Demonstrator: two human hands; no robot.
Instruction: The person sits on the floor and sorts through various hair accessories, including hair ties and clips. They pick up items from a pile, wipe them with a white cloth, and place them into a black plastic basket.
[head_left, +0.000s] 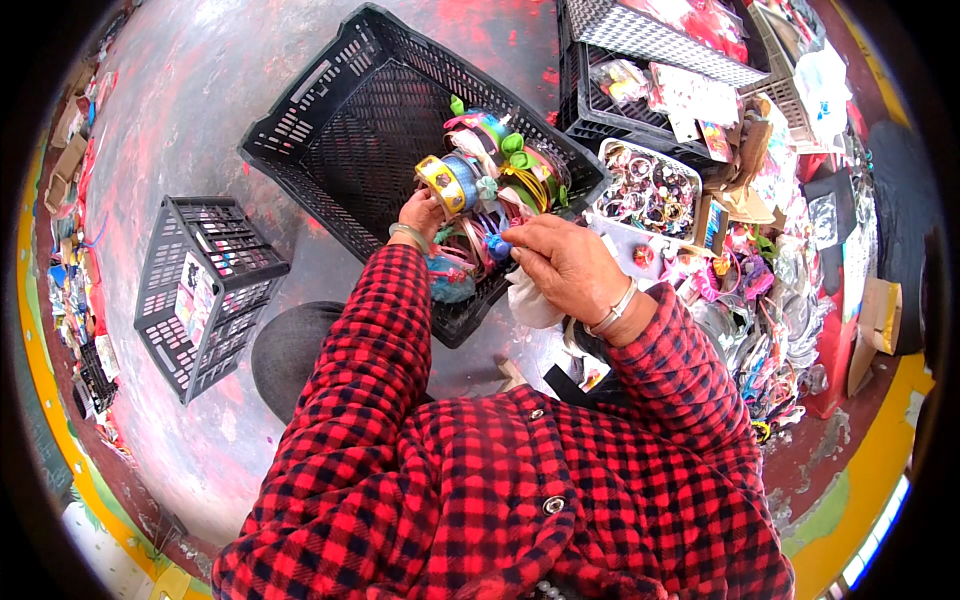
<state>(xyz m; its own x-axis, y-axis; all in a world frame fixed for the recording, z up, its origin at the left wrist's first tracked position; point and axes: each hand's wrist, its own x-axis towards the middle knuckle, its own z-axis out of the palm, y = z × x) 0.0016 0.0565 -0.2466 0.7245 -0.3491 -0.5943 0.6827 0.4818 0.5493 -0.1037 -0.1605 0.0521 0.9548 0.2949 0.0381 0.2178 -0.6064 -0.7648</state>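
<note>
— Fingers of left hand [422, 212]? 
— Wrapped around bundle of headbands [495, 165], held over black crate [340, 120], long axis running far-right.
— And right hand [565, 262]? 
— Pinched narrow on small blue piece [497, 246], just near-right of bundle, touching.

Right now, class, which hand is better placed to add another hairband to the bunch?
Right hand: its fingers already pinch a blue piece at the bunch of hairbands, while the left hand grips that bunch.
</note>
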